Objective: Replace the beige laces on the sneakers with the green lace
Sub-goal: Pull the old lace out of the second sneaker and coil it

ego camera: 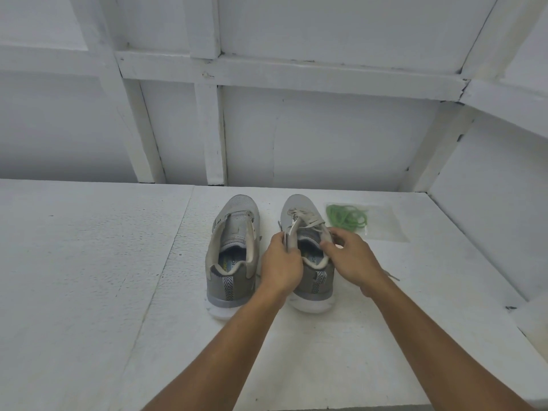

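Currently both hands are on the right sneaker [299, 209], which stands on the counter [89, 262] with its heel toward the person.

- Left hand [280, 264]: fingers [278, 237] are curled round the sneaker's left eyelet flap, gripping it.
- Right hand [351, 256]: thumb and fingers are pinched at the sneaker's right eyelet edge. I cannot tell whether lace is also in the pinch.
- Beige lace [308, 219]: it sits loose and crossed over the front eyelets of the right sneaker. One end trails on the counter to the sneaker's right, past the wrist.
- Left sneaker [237, 229]: it is just left of the right sneaker and parallel to it. No lace is visible, and the tongue is exposed.
- Green lace [347, 217]: it is coiled in a clear bag [385, 223] just right of the right sneaker's toe, untouched.

Handling, as judged:
- The sneaker looks light, with a soft fabric upper, so the flap will fold under pull. It should be braced at the flap or heel collar.
- The beige lace is limp and likely to drag in the eyelets. It is best pinched close to each eyelet and drawn out one crossing at a time.
- The green lace looks thin and smooth, and it tangles when coiled. It should be taken by a tip.
- The bag is slippery film.
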### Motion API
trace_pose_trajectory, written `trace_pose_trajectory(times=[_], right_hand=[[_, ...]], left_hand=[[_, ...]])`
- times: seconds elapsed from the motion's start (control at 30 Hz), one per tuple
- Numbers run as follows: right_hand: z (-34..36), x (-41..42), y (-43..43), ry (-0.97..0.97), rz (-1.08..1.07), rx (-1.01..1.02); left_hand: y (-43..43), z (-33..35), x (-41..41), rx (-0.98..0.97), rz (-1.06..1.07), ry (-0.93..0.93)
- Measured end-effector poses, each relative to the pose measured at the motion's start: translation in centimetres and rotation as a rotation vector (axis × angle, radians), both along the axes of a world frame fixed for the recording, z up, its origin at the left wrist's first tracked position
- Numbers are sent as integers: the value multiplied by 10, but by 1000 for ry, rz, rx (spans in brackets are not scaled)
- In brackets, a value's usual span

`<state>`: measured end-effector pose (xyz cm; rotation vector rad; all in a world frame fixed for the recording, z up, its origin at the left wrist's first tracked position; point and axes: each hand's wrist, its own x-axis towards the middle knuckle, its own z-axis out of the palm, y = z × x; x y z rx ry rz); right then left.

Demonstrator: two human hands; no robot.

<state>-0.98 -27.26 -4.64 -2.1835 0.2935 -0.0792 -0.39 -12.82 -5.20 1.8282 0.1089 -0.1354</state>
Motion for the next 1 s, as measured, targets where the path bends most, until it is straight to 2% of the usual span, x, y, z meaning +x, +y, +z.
trace_pose_trajectory(times=[0.07,0.13,0.27,0.43,0.73,1.0], right_hand=[[4,-1,-1,-1,2,13],[11,0,-2,-17,-8,16],[26,5,-4,-150,-5,-29],[33,13,5,-294,150,-176],[27,32,13,-254,322,-487],[25,39,16,-244,329,-542]], left_hand=[[0,7,-3,36,0,-46],[0,16,-7,98,6,-168],[-2,28,-8,205,34,-360],[-6,18,3,264,63,-262],[-10,6,17,248,109,-215],[-8,5,19,209,120,-248]])
